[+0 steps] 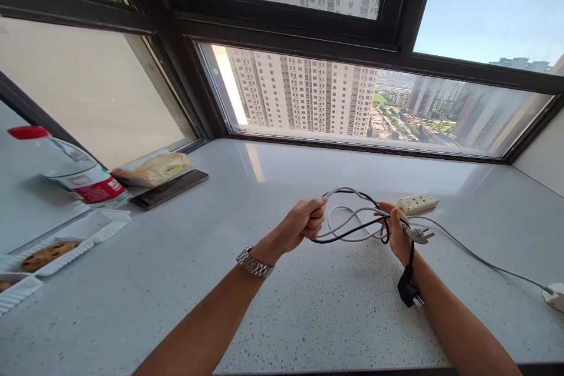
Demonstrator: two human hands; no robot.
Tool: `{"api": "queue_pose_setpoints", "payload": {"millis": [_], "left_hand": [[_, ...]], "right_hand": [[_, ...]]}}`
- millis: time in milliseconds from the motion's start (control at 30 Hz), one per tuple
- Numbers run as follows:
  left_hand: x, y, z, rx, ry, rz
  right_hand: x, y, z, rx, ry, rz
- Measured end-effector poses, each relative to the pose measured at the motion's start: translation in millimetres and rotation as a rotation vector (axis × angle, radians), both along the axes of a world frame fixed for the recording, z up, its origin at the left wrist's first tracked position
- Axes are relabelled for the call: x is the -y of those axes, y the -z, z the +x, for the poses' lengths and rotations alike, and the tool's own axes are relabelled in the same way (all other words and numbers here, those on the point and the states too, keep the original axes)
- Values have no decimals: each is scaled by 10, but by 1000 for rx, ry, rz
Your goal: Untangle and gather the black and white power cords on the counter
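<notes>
My left hand (305,221) is closed round a bunch of looped cables, one white cable (348,215) and one black cable (352,231), held above a speckled white sill (282,305). A metal watch sits on that wrist. My right hand (396,232) grips the other side of the same loops. A grey plug (419,235) sticks out to the right of my right hand. A black plug (409,292) dangles below it on its lead. A white power strip (418,202) lies just behind my right hand.
At the left lie a plastic water bottle (74,173), a snack packet (154,169), a dark phone (170,188) and white trays with a cookie (46,254). A white cable runs right to a white adapter (556,295). Large windows rise behind the sill.
</notes>
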State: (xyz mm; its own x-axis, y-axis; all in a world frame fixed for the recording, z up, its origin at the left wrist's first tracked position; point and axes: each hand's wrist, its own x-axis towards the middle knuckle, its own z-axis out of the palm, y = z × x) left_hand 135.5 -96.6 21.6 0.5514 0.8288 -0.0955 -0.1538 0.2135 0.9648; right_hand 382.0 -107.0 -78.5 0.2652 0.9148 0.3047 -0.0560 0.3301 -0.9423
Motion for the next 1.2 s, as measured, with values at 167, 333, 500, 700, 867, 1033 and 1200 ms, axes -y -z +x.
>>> {"api": "queue_pose_setpoints", "payload": {"millis": [167,333,500,700,867,1033,1200], "left_hand": [[-128,207,-140,-26,-244,-39],[-261,405,-320,52,-326,-26],[-316,528,-399,23,-332,6],[-305,581,-461,46,-122,19],[-251,614,-486,88,138,74],[-172,428,-366,70,269,197],[-66,-96,33,-135,303,493]], "right_hand": [[89,-51,-40,289,65,206],[206,-244,-130,140,-156,206],[303,-365,-201,-296,-435,4],[260,-449,-164,-714,-358,-89],[156,-419,-103,-692,-401,-380],[151,-367,-203,-461,-541,-758],[203,-313,-408,-152,-317,-689]]}}
